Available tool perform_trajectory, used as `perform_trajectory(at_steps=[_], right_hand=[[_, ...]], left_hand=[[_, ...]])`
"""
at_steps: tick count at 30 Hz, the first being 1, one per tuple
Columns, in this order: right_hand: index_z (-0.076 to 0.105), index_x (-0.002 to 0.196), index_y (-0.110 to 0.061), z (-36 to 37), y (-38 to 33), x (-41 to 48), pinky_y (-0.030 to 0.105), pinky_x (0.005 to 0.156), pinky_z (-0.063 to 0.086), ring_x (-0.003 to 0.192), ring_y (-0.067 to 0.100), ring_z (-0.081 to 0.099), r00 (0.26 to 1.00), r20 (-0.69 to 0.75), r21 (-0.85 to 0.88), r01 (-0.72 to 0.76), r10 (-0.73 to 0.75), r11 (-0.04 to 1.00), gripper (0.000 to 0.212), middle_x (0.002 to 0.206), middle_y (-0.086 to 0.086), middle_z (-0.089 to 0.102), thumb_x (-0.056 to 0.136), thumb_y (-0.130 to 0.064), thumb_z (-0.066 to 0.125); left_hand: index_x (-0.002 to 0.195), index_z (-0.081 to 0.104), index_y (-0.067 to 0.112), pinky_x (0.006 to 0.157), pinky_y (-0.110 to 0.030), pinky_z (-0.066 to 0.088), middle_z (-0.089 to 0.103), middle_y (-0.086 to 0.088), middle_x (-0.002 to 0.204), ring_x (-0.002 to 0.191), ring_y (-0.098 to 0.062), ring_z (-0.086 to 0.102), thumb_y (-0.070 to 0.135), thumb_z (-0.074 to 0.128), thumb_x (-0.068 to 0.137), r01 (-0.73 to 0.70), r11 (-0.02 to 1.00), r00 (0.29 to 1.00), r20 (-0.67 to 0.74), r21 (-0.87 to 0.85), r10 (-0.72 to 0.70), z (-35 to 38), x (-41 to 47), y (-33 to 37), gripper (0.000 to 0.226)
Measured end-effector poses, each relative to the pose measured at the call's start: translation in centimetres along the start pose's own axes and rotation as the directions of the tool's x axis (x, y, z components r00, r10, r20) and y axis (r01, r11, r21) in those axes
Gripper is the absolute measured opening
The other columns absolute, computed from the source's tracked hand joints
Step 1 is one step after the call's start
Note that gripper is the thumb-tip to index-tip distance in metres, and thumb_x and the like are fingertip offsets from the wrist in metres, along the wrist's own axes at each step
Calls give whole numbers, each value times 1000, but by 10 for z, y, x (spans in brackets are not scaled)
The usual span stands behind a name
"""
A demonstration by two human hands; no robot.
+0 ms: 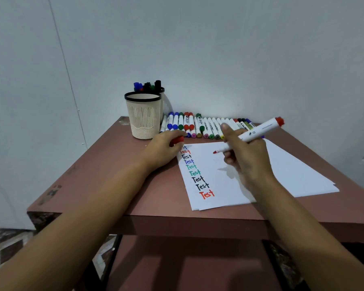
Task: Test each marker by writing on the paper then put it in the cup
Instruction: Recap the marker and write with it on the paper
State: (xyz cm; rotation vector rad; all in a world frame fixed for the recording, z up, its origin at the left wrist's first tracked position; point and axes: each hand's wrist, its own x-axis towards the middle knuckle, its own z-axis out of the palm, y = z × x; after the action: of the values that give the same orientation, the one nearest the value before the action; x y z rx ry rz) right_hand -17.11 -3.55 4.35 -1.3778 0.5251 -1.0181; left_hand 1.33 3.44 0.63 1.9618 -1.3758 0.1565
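Note:
My right hand (247, 156) grips an uncapped red marker (259, 131), its red tip held just above the white paper (292, 171) with the index finger raised. My left hand (163, 149) rests at the paper's top left corner and holds the marker's red cap (178, 140). A column of "Test" words (195, 172) in several colours runs down the paper's left side, the lowest one red. A beige mesh cup (143, 115) with a black rim stands at the table's back left. Behind it a second cup (163, 101) holds several markers (148, 86).
A long row of capped markers (206, 127) lies along the table's back edge against the white wall. The reddish-brown table (105, 175) has a worn left edge and a lower shelf below. The wall stands close on the left and behind.

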Motion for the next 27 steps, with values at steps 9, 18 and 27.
perform_trajectory(at_steps=[9, 18, 27], right_hand=[[57, 77, -8, 27, 11, 60, 21, 54, 50, 59, 13, 56, 965, 239, 73, -130, 109, 989, 18, 60, 1, 62, 93, -4, 51], [61, 78, -5, 25, 39, 78, 22, 59, 54, 62, 13, 61, 960, 239, 159, -189, 148, 969, 15, 62, 4, 66, 91, -3, 55], [63, 79, -11, 26, 46, 79, 20, 52, 41, 59, 10, 51, 939, 309, 62, -178, 151, 982, 11, 62, 0, 58, 90, -16, 63]], left_hand=[[115, 54, 6, 69, -10, 31, 51, 1, 99, 89, -12, 47, 17, 62, 87, 50, 996, 995, -87, -72, -56, 3, 8, -2, 31], [113, 59, 11, 76, -17, 41, 60, 2, 99, 84, -12, 56, 20, 63, 87, 5, 996, 996, -88, -89, -12, 8, 17, -6, 29], [114, 62, 10, 71, -7, 42, 62, 4, 95, 80, -10, 58, 21, 63, 88, -96, 988, 987, -138, -125, 78, 9, 15, 1, 29]])
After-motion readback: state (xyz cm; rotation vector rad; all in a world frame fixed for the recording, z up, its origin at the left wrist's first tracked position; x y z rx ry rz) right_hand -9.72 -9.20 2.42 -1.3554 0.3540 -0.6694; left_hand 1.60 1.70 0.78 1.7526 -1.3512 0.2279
